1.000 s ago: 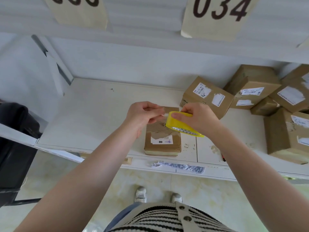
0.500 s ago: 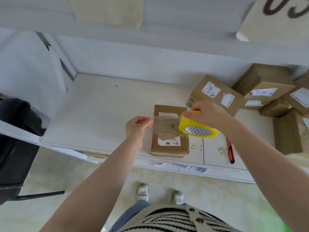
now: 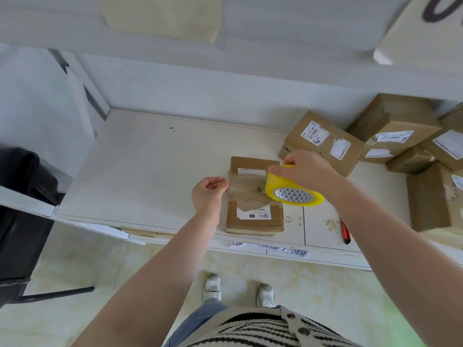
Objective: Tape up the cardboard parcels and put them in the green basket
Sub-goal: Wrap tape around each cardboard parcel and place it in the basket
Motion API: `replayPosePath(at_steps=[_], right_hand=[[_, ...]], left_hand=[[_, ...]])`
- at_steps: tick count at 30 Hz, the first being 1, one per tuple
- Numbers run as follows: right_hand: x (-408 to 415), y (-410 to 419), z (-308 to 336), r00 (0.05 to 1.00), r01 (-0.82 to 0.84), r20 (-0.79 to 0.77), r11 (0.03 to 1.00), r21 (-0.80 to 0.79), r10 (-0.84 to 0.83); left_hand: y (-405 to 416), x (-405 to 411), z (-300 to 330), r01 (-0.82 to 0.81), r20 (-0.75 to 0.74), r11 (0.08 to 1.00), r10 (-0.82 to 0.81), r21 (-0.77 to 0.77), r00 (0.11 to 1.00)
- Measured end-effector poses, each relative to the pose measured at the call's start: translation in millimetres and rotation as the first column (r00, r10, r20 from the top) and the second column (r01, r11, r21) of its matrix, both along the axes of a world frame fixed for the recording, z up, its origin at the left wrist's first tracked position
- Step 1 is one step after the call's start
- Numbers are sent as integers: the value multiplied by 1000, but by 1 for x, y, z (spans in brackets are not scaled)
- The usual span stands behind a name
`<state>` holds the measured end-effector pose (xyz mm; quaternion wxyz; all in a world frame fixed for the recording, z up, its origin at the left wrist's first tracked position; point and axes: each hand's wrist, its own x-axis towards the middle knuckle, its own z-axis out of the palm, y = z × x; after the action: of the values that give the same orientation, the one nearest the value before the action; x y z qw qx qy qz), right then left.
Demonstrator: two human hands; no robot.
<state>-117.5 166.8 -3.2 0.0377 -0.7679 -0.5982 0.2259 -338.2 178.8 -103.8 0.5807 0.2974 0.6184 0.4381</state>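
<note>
Head view, looking down past two bare forearms at a white table (image 3: 140, 171) set under a shelf. A flat cardboard parcel (image 3: 254, 216) lies near the table's front edge, with a white label on its lower half and another near its far end. The right hand (image 3: 308, 171) grips a roll of yellow tape (image 3: 293, 192), fingers curled over its top, and holds it over the parcel's right side. A strip of clear tape (image 3: 246, 187) runs from the roll leftward across the parcel's middle. The left hand (image 3: 209, 191) pinches the free end of that strip at the parcel's left edge, its fingers curled in; whether the strip already touches the cardboard is hard to tell.

Behind and to the right, a heap of brown cardboard boxes (image 3: 390, 136) sits on the table, several with white labels, all closed so far as can be seen. A red utility knife (image 3: 345, 231) lies on the table by the right forearm. At the left edge stands a black container (image 3: 20, 196), its contents out of sight. Below the table are pale floor tiles, two white shoes (image 3: 238, 286) and a black-and-white striped top (image 3: 263, 329).
</note>
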Motion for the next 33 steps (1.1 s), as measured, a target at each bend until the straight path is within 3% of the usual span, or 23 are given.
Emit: replayPosePath(at_steps=[7,10,14,16,19,25,29,33], right_hand=[[-4,-1,1,1000,6,-18,1000,-10,-7],[-5,-2,2,1000,7,-29,1000,-3,-7],[-6,-4,3,999,18,-42,1000,-5,-18],[-7,-4,5,999,22,-44,1000,-10,-22],[-9,-5,7,999,23,-37,1000,-7,-23],[-16,-6,6,1000,17,-5,1000,-13,-17],[-16,-6,5,999,22,25,1000,3,-22],[-14,-6,3,999,33,29,999,-4,-33]], left_hand=[[2,0,-3,49,-44,998,-51,-34,998],[3,0,-1,88,-208,996,-93,-35,974],[0,-3,-3,284,-434,953,-214,103,875],[0,-3,-6,369,-550,924,-256,103,795],[0,1,-12,479,-781,876,-260,57,568],[11,7,-10,615,-909,774,-354,-152,221],[8,7,-9,605,-930,773,-341,-193,139],[-1,10,-11,572,-922,794,-353,-206,157]])
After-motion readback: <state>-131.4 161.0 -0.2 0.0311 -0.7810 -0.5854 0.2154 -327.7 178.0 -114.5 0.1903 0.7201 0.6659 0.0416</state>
